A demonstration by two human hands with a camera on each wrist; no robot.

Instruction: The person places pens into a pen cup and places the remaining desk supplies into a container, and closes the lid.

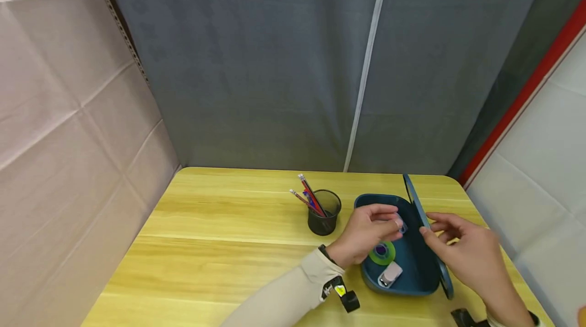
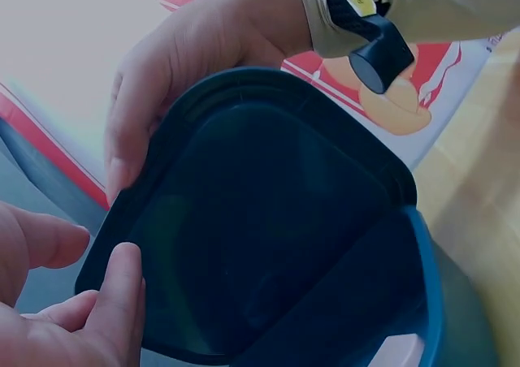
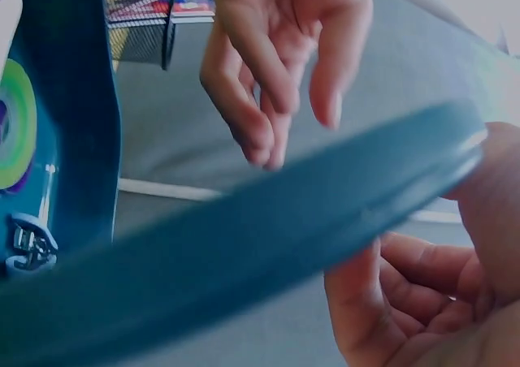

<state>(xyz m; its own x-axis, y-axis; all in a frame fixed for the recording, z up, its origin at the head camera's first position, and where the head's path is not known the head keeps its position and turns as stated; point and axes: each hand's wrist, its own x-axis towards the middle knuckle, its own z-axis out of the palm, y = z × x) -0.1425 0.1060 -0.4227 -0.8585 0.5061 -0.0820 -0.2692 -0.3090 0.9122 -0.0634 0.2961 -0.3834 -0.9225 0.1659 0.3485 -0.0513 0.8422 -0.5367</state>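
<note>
A dark blue box point(image 1: 414, 271) sits at the table's right side, its lid point(image 1: 418, 210) standing up along the right edge. My right hand point(image 1: 467, 245) pinches the lid's edge between thumb and fingers. Over the box hovers my left hand point(image 1: 373, 230), fingers loosely bent and nothing between them in the right wrist view. Inside the box lie a green tape roll point(image 1: 389, 253) with a purple core, a small whitish block point(image 1: 390, 273) with a greyish end, and a small pale-blue piece with metal parts point(image 3: 32, 245), partly behind the left fingers in the head view.
A black mesh pencil cup point(image 1: 324, 223) holding several pencils point(image 1: 311, 197) stands left of the box. The yellow wooden table point(image 1: 206, 256) meets a grey curtain point(image 1: 256, 88) at the back. A white panel with a red edge point(image 1: 526, 83) rises on the right.
</note>
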